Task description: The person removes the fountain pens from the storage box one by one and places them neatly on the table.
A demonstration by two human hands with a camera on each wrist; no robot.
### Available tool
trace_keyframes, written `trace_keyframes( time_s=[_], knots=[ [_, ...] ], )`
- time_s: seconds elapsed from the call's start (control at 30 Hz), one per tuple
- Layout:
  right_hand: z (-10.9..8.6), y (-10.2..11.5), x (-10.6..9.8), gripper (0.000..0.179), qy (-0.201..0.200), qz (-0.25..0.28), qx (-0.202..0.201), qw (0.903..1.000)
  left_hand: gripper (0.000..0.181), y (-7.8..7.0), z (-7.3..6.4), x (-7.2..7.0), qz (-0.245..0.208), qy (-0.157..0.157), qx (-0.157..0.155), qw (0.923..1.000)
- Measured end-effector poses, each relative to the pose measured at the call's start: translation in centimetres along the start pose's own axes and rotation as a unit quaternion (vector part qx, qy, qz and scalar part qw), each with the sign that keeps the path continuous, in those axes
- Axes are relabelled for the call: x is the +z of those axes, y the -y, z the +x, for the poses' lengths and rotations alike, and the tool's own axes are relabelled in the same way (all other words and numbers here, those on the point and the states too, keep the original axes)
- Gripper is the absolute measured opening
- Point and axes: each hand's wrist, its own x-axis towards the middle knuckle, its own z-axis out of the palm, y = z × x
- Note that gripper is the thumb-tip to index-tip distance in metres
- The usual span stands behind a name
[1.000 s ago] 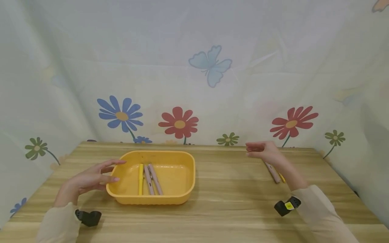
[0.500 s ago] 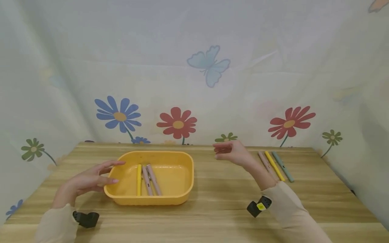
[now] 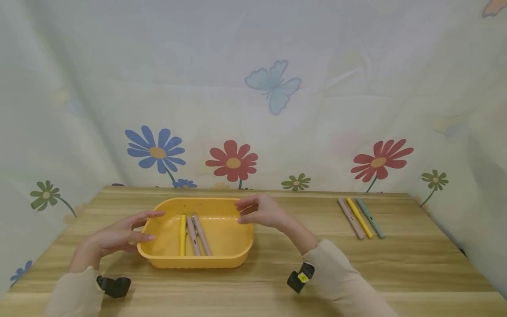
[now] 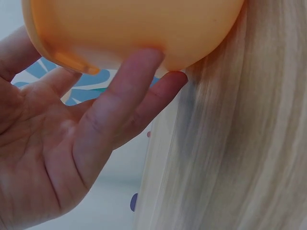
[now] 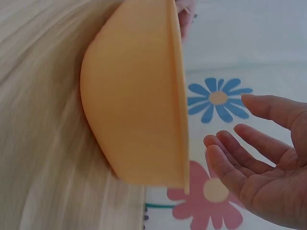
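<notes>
A yellow plastic basin (image 3: 198, 261) stands on the table at left centre in the head view. In it lie a yellow pen (image 3: 182, 235) and two mauve pens (image 3: 193, 236) (image 3: 202, 235), side by side. My left hand (image 3: 115, 233) holds the basin's left end, thumb and forefinger over the rim; in the left wrist view, other fingers (image 4: 144, 62) touch the outer wall. My right hand (image 3: 264, 212) hovers at the basin's right rim, fingers loosely bent and nothing between them. The right wrist view shows this hand (image 5: 268, 167) apart from the basin wall.
To the right on the wood-grain table (image 3: 412, 273) lie a mauve pen (image 3: 350, 219), a yellow pen (image 3: 359, 218) and a grey-green pen (image 3: 370, 219), roughly parallel. A flower-printed cloth (image 3: 317, 132) hangs behind the table's far edge.
My right hand has moved left, from near the loose pens on the right to the basin's right rim, uncovering those pens. The left hand and basin have stayed put.
</notes>
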Motion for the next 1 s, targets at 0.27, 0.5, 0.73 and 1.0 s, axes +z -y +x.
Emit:
trace_keyframes(
  time_s=[0.27, 0.5, 0.73, 1.0],
  knots=[
    [1.9, 0.3, 3.5, 0.039, 0.034, -0.01, 0.011, 0.9993, 0.07, -0.2, 0.0, 0.1, -0.002, -0.004, -0.004, 1.0],
    [3.1, 0.3, 6.0, 0.04, 0.055, -0.016, 0.008, 0.9983, 0.07, -0.2, 0.1, 0.2, -0.003, -0.008, -0.004, 1.0],
    [4.2, 0.0, 8.0, 0.04, 0.066, -0.043, 0.025, 0.9966, 0.071, -0.3, 0.1, 0.1, 0.002, -0.008, -0.004, 1.0],
    [5.1, -0.4, 9.6, 0.042, 0.06, -0.077, 0.051, 0.9939, 0.071, -0.2, 0.0, 0.2, -0.008, -0.008, -0.004, 0.9999]
  ],
)
